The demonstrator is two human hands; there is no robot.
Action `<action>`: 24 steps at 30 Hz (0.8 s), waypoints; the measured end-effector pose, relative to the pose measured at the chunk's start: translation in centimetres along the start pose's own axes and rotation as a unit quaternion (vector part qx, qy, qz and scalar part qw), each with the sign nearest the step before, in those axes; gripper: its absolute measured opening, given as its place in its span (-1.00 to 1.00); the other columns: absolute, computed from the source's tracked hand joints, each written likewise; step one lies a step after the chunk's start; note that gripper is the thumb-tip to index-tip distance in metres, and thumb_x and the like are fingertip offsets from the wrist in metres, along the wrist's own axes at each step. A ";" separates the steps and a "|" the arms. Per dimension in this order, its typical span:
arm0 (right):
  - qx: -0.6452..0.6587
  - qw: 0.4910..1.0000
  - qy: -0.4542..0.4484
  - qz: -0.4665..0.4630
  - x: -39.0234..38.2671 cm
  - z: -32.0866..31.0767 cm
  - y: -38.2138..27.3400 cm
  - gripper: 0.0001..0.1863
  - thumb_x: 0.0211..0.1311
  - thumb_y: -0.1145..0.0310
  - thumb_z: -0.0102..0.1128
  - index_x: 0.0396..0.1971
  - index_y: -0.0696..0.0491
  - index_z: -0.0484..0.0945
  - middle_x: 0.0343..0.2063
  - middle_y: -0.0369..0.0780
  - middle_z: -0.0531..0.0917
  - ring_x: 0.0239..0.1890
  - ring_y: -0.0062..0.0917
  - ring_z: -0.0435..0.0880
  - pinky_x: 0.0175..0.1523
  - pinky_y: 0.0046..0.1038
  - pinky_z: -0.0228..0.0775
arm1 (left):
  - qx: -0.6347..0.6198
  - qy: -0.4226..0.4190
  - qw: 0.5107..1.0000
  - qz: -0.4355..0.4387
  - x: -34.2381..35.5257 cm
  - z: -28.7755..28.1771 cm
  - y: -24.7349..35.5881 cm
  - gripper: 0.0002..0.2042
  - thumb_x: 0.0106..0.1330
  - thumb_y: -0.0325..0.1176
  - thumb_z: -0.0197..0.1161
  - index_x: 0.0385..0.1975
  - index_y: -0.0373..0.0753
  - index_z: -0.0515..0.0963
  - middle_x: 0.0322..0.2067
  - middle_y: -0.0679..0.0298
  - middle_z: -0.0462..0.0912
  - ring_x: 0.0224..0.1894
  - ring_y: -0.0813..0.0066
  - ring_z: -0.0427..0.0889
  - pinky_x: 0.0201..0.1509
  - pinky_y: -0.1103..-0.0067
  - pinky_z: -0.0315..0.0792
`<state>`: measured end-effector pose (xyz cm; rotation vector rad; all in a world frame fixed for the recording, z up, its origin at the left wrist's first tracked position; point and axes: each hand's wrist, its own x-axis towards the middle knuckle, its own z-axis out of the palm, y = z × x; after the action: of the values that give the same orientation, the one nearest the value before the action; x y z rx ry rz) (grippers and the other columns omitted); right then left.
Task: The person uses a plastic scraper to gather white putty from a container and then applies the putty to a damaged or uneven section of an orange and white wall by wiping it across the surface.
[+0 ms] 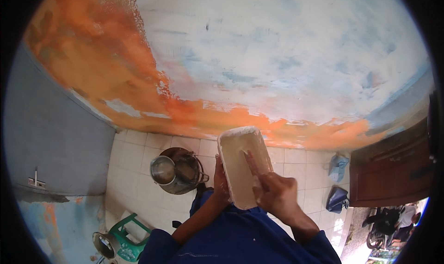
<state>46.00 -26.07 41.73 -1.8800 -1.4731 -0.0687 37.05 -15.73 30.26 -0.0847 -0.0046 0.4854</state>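
Note:
My left hand [221, 183] grips the long side of a rectangular, off-white plastic tub [239, 132], held tilted in front of my blue-clad body. Pale, putty-like paste [237, 171] coats the inside of the tub. Closed around a narrow, reddish, putty-knife-like tool [251, 162], my right hand [277, 192] is over the tub's right side. The tool's far end touches the paste or lies just above it; its exact shape is smeared and partly covered by my fingers.
Ahead rises a wall [277, 55] patched in white, pale blue and orange. A metal pot [163, 170] sits on a round dark stand [185, 187] to the left. A green plastic stool [121, 231] is lower left, a brown door [388, 167] and blue bags [337, 197] right.

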 end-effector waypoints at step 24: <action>-0.070 0.997 0.029 0.013 2.3 2.9 -1.1 -0.86 -0.13 0.52 0.28 -0.63 0.05 0.45 -0.69 -0.19 0.51 -0.72 -0.31 0.53 -0.64 -0.33 0.35 | 0.063 0.003 0.998 -0.015 -0.7 0.7 2.2 -0.39 0.45 0.16 -0.34 0.30 -0.18 0.16 0.18 0.13 0.37 0.18 0.24 0.42 0.27 0.31 0.34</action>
<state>44.70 -22.46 41.21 -1.9908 -1.4366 -0.2163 35.39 -14.08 30.80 0.0367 0.0298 0.4535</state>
